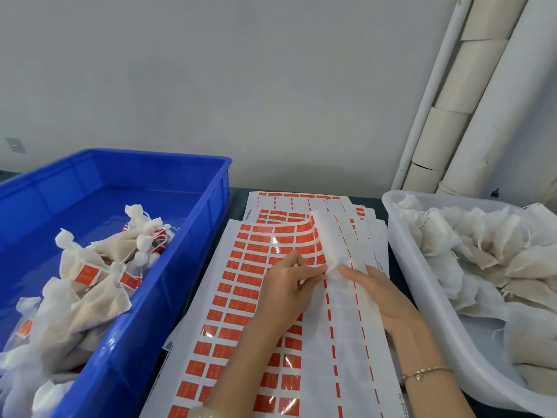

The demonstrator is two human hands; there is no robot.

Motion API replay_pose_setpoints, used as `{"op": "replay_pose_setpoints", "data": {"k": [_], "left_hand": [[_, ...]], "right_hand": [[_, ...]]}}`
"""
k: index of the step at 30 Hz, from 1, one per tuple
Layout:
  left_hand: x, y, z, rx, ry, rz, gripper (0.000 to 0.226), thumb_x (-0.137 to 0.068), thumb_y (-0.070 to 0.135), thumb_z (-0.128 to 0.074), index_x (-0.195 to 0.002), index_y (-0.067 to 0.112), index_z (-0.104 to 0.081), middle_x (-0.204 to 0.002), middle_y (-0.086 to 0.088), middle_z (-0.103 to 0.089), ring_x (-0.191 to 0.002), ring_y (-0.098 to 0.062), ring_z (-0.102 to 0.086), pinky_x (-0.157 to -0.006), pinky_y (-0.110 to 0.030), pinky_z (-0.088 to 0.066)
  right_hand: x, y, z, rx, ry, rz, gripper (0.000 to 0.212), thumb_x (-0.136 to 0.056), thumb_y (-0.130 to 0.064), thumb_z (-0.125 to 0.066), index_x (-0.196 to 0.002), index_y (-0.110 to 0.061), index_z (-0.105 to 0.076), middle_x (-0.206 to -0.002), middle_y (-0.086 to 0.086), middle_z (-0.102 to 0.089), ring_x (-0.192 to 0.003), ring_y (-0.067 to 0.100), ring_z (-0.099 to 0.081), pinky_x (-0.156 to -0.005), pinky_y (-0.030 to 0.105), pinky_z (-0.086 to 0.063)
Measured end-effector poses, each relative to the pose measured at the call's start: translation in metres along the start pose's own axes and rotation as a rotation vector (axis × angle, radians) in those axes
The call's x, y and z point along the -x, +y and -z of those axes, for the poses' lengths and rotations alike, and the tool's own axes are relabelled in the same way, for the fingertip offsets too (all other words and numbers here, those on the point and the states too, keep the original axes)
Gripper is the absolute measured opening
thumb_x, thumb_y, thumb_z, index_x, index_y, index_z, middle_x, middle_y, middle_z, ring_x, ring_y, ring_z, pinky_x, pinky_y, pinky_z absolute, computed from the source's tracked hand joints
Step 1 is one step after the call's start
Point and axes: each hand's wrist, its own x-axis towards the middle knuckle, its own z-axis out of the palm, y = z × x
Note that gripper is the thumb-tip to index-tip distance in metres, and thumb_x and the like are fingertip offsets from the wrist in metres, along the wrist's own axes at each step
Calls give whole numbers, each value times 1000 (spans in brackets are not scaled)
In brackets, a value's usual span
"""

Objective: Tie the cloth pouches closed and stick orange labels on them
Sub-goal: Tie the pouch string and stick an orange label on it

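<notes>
A long white gauzy cloth pouch (331,242) stretched away beyond both hands' fingertips; the left hand (289,286) pinched its edge, while the right hand (384,298) pressed it with straight fingers.

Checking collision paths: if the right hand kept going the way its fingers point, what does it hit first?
The right hand points up-left, its fingers over the white pouch. First in line are probably the fingertips of the left hand, close ahead; depth is unclear.
</notes>
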Motion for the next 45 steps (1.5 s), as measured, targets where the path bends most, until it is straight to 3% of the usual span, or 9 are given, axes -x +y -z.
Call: {"op": "replay_pose_setpoints", "data": {"k": [3, 8, 16, 28, 33, 37, 40, 42, 45], "left_hand": [[1, 1, 1, -26, -7, -20, 31, -87, 31, -64, -117, 28, -67, -85, 17, -52, -78, -4, -51, -72, -6, -44], [2, 4, 4, -35, 23, 9, 33, -84, 39, -63, -115, 30, -69, -86, 18, -53, -79, -4, -52, -74, -9, -47], [4, 6, 1, -71, 52, 12, 27, -82, 37, -68, -107, 26, -73, -85, 17, -54, -76, -5, -52, -73, -9, -46], [3, 6, 2, -72, 73, 79, 24, -85, 35, -67, -107, 27, -72, -92, 19, -54, -81, -1, -55, -76, -10, -49], [-1, 3, 10, 68, 233, 260, 15, -85, 34, -67, -99, 29, -71, -90, 19, -57, -73, -1, -55, -63, -3, -44], [-2, 3, 19, 186, 320, 328, 14, -84, 38, -65, -96, 30, -69, -88, 18, -62, -82, 8, -55, -64, -1, -43], [-4, 3, 25, 243, 356, 374, 13, -84, 37, -66, -95, 30, -68, -87, 17, -64, -82, 8, -56, -64, -3, -44], [-4, 4, 26, 285, 331, 373, 9, -83, 37, -67, -91, 33, -68, -87, 17, -65, -81, 2, -59, -64, -5, -46], [-2, 7, 24, 299, 217, 330, 4, -81, 37, -71, -83, 34, -69, -83, 14, -65, -76, -10, -59, -62, -9, -48]], "right_hand": [[1, 0, 0, -18, 11, 1, 38, -81, -28, -71, -116, -21, -59, -96, 8, -74, -84, 26, -73, -63, 35, -58], [1, -1, 0, -4, 7, -3, 44, -80, -29, -71, -121, -20, -58, -103, 10, -72, -93, 30, -71, -81, 46, -57], [6, -3, -7, 169, 78, 36, 38, -86, -32, -67, -121, -24, -56, -109, 7, -69, -98, 28, -67, -91, 52, -52], [6, -5, -11, 285, 178, 61, 37, -87, -34, -68, -120, -28, -53, -111, 1, -66, -98, 23, -66, -87, 46, -55], [5, -2, -5, 326, 251, 120, 39, -85, -30, -70, -120, -25, -54, -112, 1, -67, -98, 22, -67, -88, 50, -54], [2, 3, -3, 446, 328, 168, 51, -81, -31, -74, -121, -31, -43, -121, -4, -58, -102, 14, -59, -92, 44, -52], [1, 9, -7, 561, 482, 293, 68, -80, -33, -74, -135, -33, -33, -133, -4, -49, -109, 12, -51, -97, 42, -45], [2, 10, -12, 580, 560, 476, 63, -82, -37, -70, -136, -35, -37, -139, -10, -44, -119, 9, -47, -102, 37, -41], [6, 6, -26, 553, 405, 601, 40, -78, -49, -63, -117, -44, -54, -127, -31, -48, -114, -3, -49, -98, 21, -38]]}}
